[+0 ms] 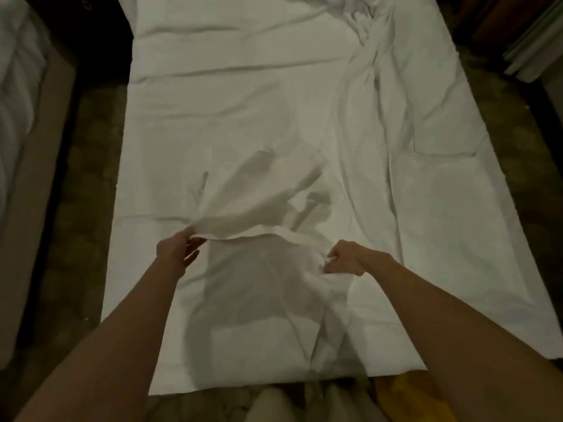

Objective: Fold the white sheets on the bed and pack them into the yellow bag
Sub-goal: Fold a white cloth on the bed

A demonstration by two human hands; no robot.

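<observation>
One white sheet [274, 123] covers the bed [457, 269], flat at 9 o'clock and bunched into wrinkles toward 1 o'clock; in the dim light it may be more than one layer. Two hands work its near part. The left hand [175, 249], at 7 o'clock, pinches a lifted edge between thumb and fingers. The right hand [345, 258], at 5 o'clock, is curled tight round a gathered fold. One yellow bag [405, 394] shows at 5 o'clock, just below the bed's near edge.
</observation>
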